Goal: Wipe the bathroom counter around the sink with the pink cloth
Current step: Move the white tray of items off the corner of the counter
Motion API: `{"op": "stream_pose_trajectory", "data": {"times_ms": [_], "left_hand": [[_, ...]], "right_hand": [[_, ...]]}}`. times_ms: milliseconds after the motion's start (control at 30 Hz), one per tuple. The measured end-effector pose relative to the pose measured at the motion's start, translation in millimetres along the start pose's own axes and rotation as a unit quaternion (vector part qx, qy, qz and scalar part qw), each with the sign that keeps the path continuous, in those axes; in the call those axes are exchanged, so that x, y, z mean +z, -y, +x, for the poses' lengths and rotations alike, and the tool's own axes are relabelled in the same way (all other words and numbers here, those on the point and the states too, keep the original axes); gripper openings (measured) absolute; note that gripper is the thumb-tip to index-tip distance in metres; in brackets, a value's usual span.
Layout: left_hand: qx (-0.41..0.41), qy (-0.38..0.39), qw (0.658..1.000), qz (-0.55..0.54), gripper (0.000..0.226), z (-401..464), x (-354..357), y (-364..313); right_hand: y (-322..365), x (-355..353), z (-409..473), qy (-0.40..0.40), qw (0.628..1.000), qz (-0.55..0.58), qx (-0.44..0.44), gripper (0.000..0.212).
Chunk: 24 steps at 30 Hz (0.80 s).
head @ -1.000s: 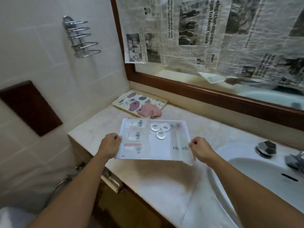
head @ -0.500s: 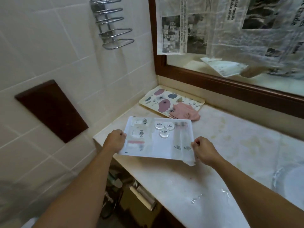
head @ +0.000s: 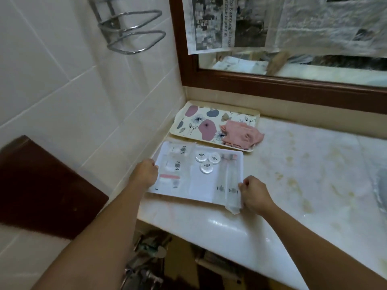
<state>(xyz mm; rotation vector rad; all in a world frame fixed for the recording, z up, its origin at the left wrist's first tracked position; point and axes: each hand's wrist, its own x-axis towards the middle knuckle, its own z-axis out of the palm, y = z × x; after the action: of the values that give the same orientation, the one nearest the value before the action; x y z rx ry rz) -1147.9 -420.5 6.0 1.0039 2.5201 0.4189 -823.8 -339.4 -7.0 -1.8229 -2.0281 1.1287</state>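
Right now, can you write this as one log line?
left hand: gripping white tray | right hand: gripping white tray | pink cloth: untouched, floral tray

Lying near the wall corner: white amenity tray with three round packets, floral tray just behind it. Hanging above: chrome wire rack, newspaper covering wood-framed mirror.

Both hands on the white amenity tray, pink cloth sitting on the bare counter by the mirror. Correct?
Not quite. The head view shows the pink cloth lying on the floral tray by the mirror, with one edge overhanging its rim, not on the bare counter. The rest holds: left hand and right hand each grip a side of the white amenity tray.
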Motion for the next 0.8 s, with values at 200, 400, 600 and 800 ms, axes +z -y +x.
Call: {"op": "stream_pose_trajectory", "data": {"times_ms": [200,400,600,800], "left_hand": [[0.016,0.011,1.0,0.023,0.01,19,6,5],[0.031,-0.011,0.995,0.095,0.015,24,6,6],[0.067,-0.029,0.97,0.23,0.02,18,-3,-4],[0.111,-0.035,0.931,0.345,0.024,11,-9,-10]], "right_hand": [[5,16,-5,-0.017,1.0,-0.006,0.025,0.019],[14,26,-7,-0.016,0.999,-0.025,0.034,0.018],[23,25,-9,0.02,0.999,-0.021,0.037,0.018],[24,27,-6,0.03,0.999,-0.004,0.03,0.02]]}}
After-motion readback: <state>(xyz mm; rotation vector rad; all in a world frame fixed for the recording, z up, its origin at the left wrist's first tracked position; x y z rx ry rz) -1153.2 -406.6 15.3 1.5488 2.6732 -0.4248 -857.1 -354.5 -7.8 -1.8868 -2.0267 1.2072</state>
